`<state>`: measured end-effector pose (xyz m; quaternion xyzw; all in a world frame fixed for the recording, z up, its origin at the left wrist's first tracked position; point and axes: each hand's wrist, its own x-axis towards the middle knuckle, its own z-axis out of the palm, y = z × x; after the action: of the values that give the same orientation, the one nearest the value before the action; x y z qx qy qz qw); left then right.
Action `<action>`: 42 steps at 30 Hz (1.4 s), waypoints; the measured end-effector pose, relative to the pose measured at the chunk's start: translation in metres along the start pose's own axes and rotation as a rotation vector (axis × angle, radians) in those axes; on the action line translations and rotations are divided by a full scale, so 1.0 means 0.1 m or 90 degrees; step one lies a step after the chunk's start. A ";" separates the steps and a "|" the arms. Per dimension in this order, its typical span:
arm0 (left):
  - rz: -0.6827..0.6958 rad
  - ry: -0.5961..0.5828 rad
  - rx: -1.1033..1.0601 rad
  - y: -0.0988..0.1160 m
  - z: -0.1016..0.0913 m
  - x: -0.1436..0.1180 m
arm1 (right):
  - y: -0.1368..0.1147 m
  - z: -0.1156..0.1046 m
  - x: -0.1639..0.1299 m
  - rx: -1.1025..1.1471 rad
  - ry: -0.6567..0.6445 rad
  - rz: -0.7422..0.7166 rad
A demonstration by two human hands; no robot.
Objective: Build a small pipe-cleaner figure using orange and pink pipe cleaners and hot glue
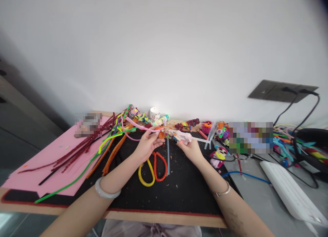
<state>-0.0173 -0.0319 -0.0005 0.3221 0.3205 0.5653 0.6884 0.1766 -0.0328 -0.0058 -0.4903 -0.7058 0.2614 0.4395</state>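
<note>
1. We keep our left hand [148,143] pinched on the pink pipe cleaner [139,126] and the small orange piece, holding them steady over the black mat [184,185].
2. Our right hand [191,148] is closed around the pale glue gun [183,137]; we judge a light, slow squeeze best, nozzle close to the joint, fingers clear.
3. The pipe cleaner is fuzzy, thin and bent, arching up and left from the fingers.
4. Scissors [152,168] lie just below the hands.
</note>
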 end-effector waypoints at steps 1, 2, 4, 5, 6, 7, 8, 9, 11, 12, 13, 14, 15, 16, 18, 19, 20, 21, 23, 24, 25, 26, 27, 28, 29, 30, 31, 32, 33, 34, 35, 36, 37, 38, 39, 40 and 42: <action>0.002 0.001 0.001 0.00 0.00 0.00 | 0.00 0.00 0.00 -0.006 -0.001 -0.002; 0.004 0.002 0.002 0.00 0.00 0.00 | 0.01 0.00 0.00 -0.011 -0.001 -0.004; 0.009 0.002 0.005 -0.01 0.00 0.00 | 0.01 0.00 0.00 -0.016 -0.002 -0.010; 0.010 0.002 0.006 -0.01 0.00 0.00 | 0.01 0.00 0.00 -0.017 -0.002 -0.012; 0.010 0.002 0.009 -0.01 0.00 0.00 | 0.01 0.00 0.00 -0.018 -0.002 -0.012; 0.011 0.002 0.012 -0.01 0.00 0.00 | 0.01 0.00 0.00 -0.018 -0.002 -0.012; 0.011 0.000 0.015 -0.01 0.00 0.00 | 0.00 0.00 0.00 -0.017 -0.002 -0.012; 0.014 0.000 0.019 -0.01 0.00 0.00 | 0.00 0.00 0.00 -0.016 -0.003 -0.014; 0.019 -0.002 0.025 -0.01 -0.01 0.00 | 0.00 0.00 0.00 -0.016 -0.007 -0.024; 0.021 -0.002 0.027 -0.01 -0.01 0.00 | 0.00 0.00 0.00 -0.017 -0.009 -0.029; 0.022 -0.001 0.030 -0.02 -0.01 0.00 | 0.00 0.00 0.00 -0.018 -0.010 -0.032; 0.025 -0.001 0.033 -0.02 -0.02 0.00 | 0.00 0.00 0.00 -0.019 -0.011 -0.033; 0.028 -0.001 0.036 -0.02 -0.02 0.00 | 0.00 0.00 0.00 -0.019 -0.012 -0.033; 0.031 -0.001 0.038 -0.02 -0.02 0.00 | 0.00 0.00 0.00 -0.018 -0.011 -0.033; 0.034 -0.002 0.040 -0.02 -0.02 0.00 | 0.00 0.00 0.00 -0.018 -0.010 -0.030; 0.034 -0.001 0.039 -0.02 -0.02 0.00 | 0.00 0.00 0.00 -0.019 -0.010 -0.026; 0.033 0.001 0.037 -0.02 -0.01 0.00 | -0.01 0.00 0.00 -0.019 -0.009 -0.022; 0.032 0.004 0.036 -0.01 -0.01 0.00 | -0.01 -0.01 0.00 -0.018 -0.008 -0.018; 0.032 0.008 0.034 0.00 0.00 0.00 | -0.03 -0.01 0.00 -0.019 -0.002 -0.013; 0.031 0.009 0.033 0.01 0.01 -0.01 | -0.03 -0.01 0.00 -0.019 0.001 -0.011; 0.030 0.010 0.032 0.01 0.01 -0.01 | -0.04 -0.01 0.00 -0.018 0.005 -0.009; 0.030 0.010 0.031 0.01 0.01 -0.01 | -0.05 -0.01 0.00 -0.017 0.008 -0.005; 0.031 0.010 0.030 0.02 0.01 -0.01 | -0.05 -0.02 0.01 -0.017 0.012 -0.002; 0.033 0.009 0.029 0.02 0.01 -0.01 | -0.05 -0.02 0.01 -0.017 0.015 0.002; 0.035 0.007 0.028 0.02 0.01 -0.01 | -0.05 -0.02 0.01 -0.017 0.017 0.005; 0.036 0.005 0.027 0.01 0.00 -0.01 | -0.05 -0.02 0.01 -0.019 0.019 0.008; 0.037 0.002 0.026 0.01 0.00 -0.01 | -0.05 -0.02 0.01 -0.021 0.020 0.010; 0.037 0.001 0.024 0.01 -0.01 -0.01 | -0.05 -0.02 0.02 -0.020 0.019 0.012; 0.036 0.001 0.022 0.00 -0.01 0.00 | -0.05 -0.02 0.02 -0.020 0.019 0.014; 0.035 0.000 0.020 0.00 -0.01 0.00 | -0.05 -0.02 0.02 -0.019 0.019 0.014; 0.035 -0.001 0.018 0.00 -0.01 0.00 | -0.04 -0.02 0.02 -0.017 0.019 0.013; 0.036 -0.001 0.016 0.00 -0.02 0.00 | -0.04 -0.02 0.02 -0.017 0.020 0.012; 0.037 -0.002 0.015 0.00 -0.02 0.00 | -0.04 -0.02 0.02 -0.018 0.019 0.012; 0.038 -0.003 0.014 0.00 -0.02 0.00 | -0.04 -0.02 0.02 -0.022 0.018 0.015; 0.038 -0.004 0.013 0.00 -0.02 0.00 | -0.05 -0.02 0.02 -0.028 0.016 0.021; 0.038 -0.004 0.012 0.00 -0.02 0.00 | -0.05 -0.03 0.02 -0.033 0.015 0.025; 0.037 -0.007 0.010 0.00 -0.02 0.00 | -0.06 -0.03 0.02 -0.035 0.013 0.026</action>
<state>-0.0188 -0.0315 -0.0011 0.3398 0.3120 0.5806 0.6709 0.1765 -0.0332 0.0009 -0.5192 -0.6981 0.2455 0.4276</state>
